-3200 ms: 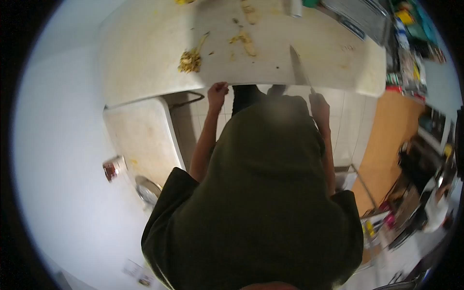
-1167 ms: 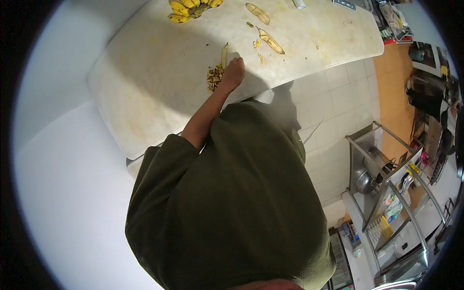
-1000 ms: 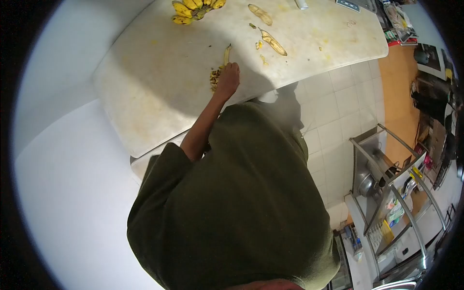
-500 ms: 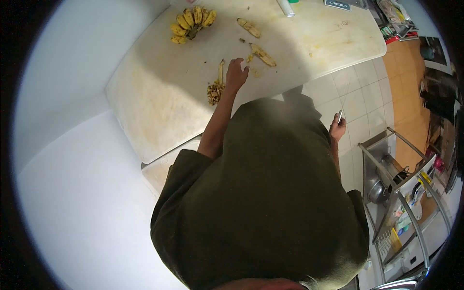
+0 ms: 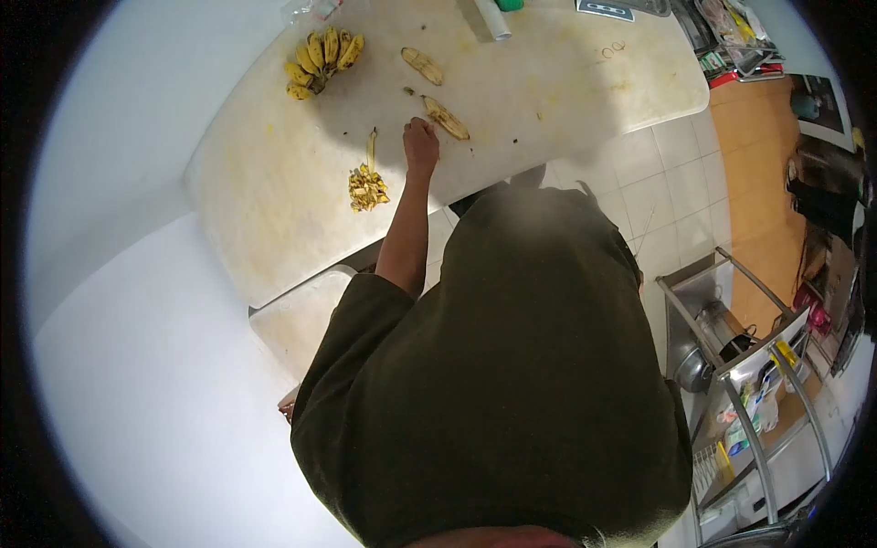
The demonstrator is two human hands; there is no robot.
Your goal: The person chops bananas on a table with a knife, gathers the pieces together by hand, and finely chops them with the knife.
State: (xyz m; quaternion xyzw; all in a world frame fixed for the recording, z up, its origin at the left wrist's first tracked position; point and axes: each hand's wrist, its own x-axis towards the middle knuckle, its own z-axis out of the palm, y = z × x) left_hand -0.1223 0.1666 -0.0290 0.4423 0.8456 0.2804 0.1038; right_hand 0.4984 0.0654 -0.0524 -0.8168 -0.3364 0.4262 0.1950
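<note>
My left hand (image 5: 420, 149) is closed and low over the table, close to the near end of an opened banana peel (image 5: 446, 118). What its fingers hold, if anything, is hidden. A second banana peel (image 5: 422, 67) lies farther back. Left of the hand is a pile of chopped yellow-brown pieces (image 5: 368, 190), with a narrow peel strip (image 5: 372, 151) just beyond it. My right hand (image 5: 640, 277) is almost wholly behind my shirt; only a sliver of skin shows. A thin, faint line, like the edge-on blade of a knife (image 5: 647, 228), rises above it.
A bunch of ripe bananas (image 5: 322, 62) rests at the table's (image 5: 265, 210) back left, near a clear plastic bag (image 5: 312, 11). A white roll (image 5: 493, 18) lies at the back. Right of me stands a metal rack (image 5: 722, 320) with pots and packets.
My left hand has gone from spread fingers to closed and covers where the yellow scraps lay. My right hand has slipped mostly behind my shirt. The camera view has shifted.
</note>
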